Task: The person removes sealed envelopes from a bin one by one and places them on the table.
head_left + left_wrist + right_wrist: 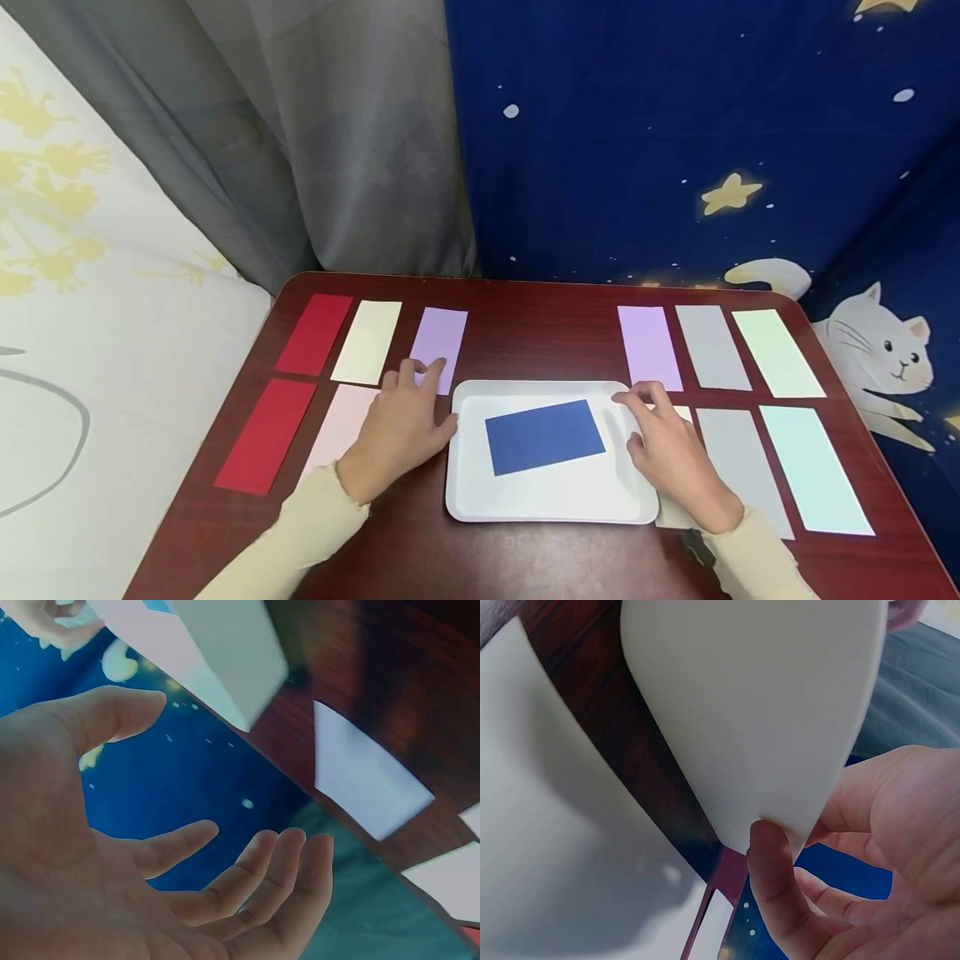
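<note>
Your white tray (551, 500) sits in the middle of the dark red table (540, 333), close to you. A dark blue card (545, 435) lies flat inside the tray, turned a little so it is tilted.

Your right hand (671, 454) is at the right side of the tray. Your thumb and fingers curl around the tray's rim near its far right corner. In the right wrist view your thumb (772, 877) presses on the edge of the tray (757, 712), so you are pinching it. Under this hand lies a pale card, mostly hidden.

Your left hand (401, 425) rests on the table just beside the left edge of the tray. Its fingers are relaxed and a little spread, and they hold nothing. The fingertips (420, 371) reach the near end of a light purple card (438, 346). It may be touching that card, but the view is not clear enough to be sure. In the left wrist view the palm (112, 847) is open, with the fingers loosely bent.

On the left there are two red cards (315, 333), a cream card (367, 342) and a pale pink card (341, 425). On the right there is another light purple card (648, 346), two grey cards (712, 346), a pale green card (776, 352) and a light blue-green card (813, 468).

Behind the table hang a grey curtain (315, 142) and a dark blue cloth with stars and a white cat (888, 350)
</note>
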Motion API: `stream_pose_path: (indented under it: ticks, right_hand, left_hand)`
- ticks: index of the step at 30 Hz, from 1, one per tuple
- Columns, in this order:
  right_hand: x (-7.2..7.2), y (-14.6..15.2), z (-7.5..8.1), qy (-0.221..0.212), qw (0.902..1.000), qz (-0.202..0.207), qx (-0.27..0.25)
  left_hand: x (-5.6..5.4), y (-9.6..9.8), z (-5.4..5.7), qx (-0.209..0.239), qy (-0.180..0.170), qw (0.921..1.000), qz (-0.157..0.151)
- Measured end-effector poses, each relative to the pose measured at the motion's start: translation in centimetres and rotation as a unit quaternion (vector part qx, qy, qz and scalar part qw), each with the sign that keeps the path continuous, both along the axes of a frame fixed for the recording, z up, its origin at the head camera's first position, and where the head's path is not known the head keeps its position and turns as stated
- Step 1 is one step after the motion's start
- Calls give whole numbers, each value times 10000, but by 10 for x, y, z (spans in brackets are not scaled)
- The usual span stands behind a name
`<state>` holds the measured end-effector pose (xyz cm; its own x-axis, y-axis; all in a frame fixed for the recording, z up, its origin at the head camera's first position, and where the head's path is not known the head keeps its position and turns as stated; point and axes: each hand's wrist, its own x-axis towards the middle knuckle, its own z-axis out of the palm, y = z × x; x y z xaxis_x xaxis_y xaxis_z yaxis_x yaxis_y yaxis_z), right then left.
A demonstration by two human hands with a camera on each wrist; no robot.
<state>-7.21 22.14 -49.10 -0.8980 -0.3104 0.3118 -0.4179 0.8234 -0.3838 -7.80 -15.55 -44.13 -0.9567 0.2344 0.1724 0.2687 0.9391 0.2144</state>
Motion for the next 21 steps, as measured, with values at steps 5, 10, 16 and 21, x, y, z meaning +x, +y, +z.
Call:
stream_pose_path:
  ticks: [5, 10, 16, 21]
  right_hand:
    - [0, 0, -2, 15, 10000, 8, -1]
    - [-1, 0, -3, 71, 10000, 30, 2]
    - [-2, 0, -3, 75, 10000, 51, 7]
    - [-1, 0, -3, 56, 10000, 35, 8]
  left_hand:
    - [-3, 20, 1, -176, 74, 9993, -331]
    - [-2, 37, 1, -231, 71, 9976, -656]
    - [1, 57, -4, -619, -53, 9921, -1090]
    - [5, 73, -10, -1072, -202, 9845, -1370]
